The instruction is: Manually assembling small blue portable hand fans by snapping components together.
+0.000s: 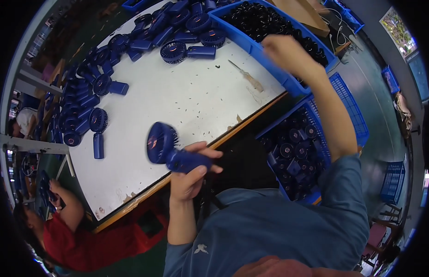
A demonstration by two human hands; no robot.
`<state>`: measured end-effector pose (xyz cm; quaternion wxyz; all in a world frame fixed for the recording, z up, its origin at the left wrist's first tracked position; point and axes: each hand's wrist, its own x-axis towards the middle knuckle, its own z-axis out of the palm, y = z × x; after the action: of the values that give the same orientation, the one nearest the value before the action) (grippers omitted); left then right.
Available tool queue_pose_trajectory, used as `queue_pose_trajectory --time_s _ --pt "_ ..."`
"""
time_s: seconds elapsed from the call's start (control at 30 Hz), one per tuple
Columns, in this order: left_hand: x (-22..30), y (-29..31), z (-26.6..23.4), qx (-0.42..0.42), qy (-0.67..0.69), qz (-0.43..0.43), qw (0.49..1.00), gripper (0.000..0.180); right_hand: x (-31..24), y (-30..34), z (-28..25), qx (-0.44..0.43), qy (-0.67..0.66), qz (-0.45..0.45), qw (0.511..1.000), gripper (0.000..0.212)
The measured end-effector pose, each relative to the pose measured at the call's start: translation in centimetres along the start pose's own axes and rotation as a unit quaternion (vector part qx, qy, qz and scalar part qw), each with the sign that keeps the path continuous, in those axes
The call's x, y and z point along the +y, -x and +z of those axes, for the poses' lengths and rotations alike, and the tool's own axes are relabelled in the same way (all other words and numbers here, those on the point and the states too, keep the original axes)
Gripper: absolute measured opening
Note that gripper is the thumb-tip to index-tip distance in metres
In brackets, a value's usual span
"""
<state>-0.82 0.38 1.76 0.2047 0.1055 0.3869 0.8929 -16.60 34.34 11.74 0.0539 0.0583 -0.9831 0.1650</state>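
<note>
My left hand (185, 183) is closed round the handle of a dark blue handheld fan (189, 161), near the table's front edge. The fan's round caged head points up and to the left. My right hand (290, 55) is at the near side of a blue plastic bin (244, 42) filled with small shiny black ring-like parts (265, 19). Motion smears its fingers, so I cannot make out anything in them. A screwdriver with a worn light handle (253, 82) lies on the table between the bin and the front edge.
Many similar fans (173, 51) crowd the white table's (145, 94) far and left sides. Tiny dark bits are scattered on its top. Below the edge at right, a blue crate (321, 138) holds more fan parts. A person in red (69, 242) sits at the left.
</note>
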Motion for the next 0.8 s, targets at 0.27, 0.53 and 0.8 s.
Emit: queue_pose_trajectory --time_s 0.27,0.53,0.8 --pt "0.5 1.0 -1.3 0.055 -0.046 0.007 0.997 0.033 15.5 -5.3 3.8 -0.023 0.210 0.165 0.963 0.024" --pt "-0.5 -0.6 0.7 0.192 -0.163 -0.003 0.968 0.035 0.2 1.0 0.8 -0.076 -0.419 -0.018 0.905 0.013" --pt "-1.0 -0.9 1.2 0.194 -0.104 0.037 0.975 0.031 -12.7 10.9 9.4 -0.185 -0.650 -0.020 0.737 0.015"
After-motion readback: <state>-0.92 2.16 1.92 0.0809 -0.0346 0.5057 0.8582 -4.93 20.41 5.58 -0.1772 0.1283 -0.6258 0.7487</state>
